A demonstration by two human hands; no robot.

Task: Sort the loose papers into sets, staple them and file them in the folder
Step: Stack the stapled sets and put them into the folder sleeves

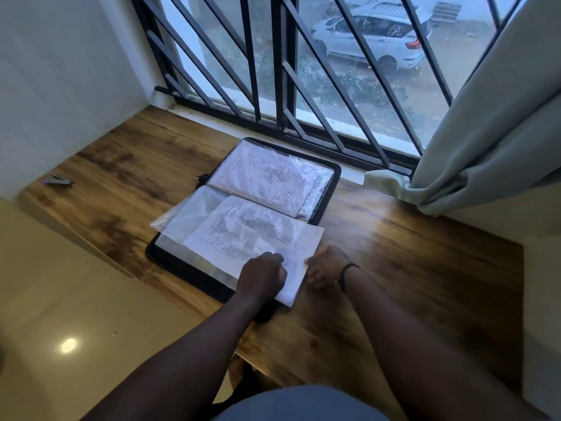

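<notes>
A black zip folder point(326, 189) lies open on the wooden table, with clear plastic sleeves inside. Its far half holds printed papers point(273, 177) under plastic. A set of printed papers point(252, 238) lies askew over the near half, partly inside a clear sleeve point(185, 217). My left hand point(262, 276) presses on the near edge of this set with fingers curled. My right hand point(326, 265) grips the set's right corner. A small stapler point(59, 180) lies far left on the table, away from both hands.
The wooden table point(409, 268) runs along a barred window point(285, 71). A pale curtain point(485, 132) hangs at the right, its hem resting on the table's back right. A white wall bounds the left side. Tiled floor shows below left.
</notes>
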